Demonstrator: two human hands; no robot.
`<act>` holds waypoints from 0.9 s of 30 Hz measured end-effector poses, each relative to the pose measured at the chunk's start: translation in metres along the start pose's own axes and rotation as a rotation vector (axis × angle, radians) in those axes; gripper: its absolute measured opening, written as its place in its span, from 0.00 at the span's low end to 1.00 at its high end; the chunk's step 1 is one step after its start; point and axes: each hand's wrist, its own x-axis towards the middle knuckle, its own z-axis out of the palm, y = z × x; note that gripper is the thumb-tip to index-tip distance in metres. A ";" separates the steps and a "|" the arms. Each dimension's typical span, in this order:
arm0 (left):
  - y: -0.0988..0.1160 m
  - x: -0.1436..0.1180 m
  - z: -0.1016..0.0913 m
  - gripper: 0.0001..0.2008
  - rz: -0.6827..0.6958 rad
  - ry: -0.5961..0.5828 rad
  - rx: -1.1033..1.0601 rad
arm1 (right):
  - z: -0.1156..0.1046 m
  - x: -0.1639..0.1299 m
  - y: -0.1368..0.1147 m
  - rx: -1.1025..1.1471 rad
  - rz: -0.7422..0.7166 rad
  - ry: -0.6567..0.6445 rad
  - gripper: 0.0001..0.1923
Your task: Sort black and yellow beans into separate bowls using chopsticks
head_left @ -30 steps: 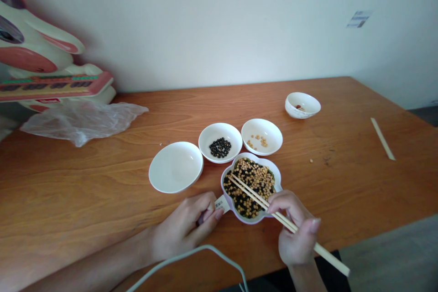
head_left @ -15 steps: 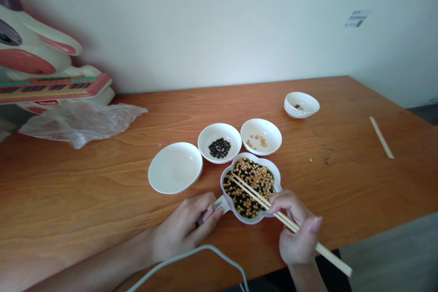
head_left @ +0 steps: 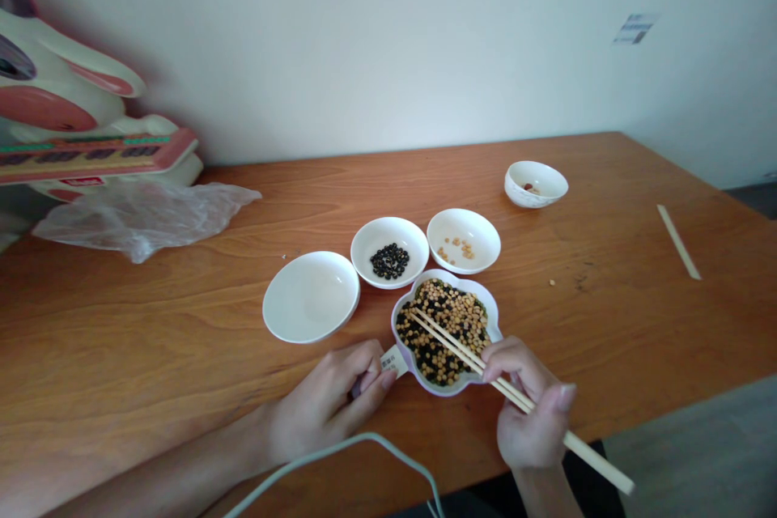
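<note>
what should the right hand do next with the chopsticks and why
Probably close the chopsticks on one bean and lift it. The right hand holds them with their tips lying in the flower-shaped bowl of mixed black and yellow beans, nothing visibly pinched yet. The left hand steadies that bowl's edge, and the small bowls behind hold black beans and yellow beans apart.

Both forearms bare, no sleeves, watch or rings seen. Left hand [head_left: 328,405] and right hand [head_left: 529,418] ungloved, nails short and plain.
</note>
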 end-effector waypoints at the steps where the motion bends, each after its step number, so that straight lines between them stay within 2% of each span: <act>1: 0.000 0.000 0.000 0.14 -0.001 -0.001 0.001 | 0.000 0.000 0.000 -0.001 0.001 -0.002 0.38; 27: 0.000 0.000 0.000 0.14 -0.007 -0.016 -0.011 | 0.002 0.003 -0.005 -0.044 0.004 -0.007 0.39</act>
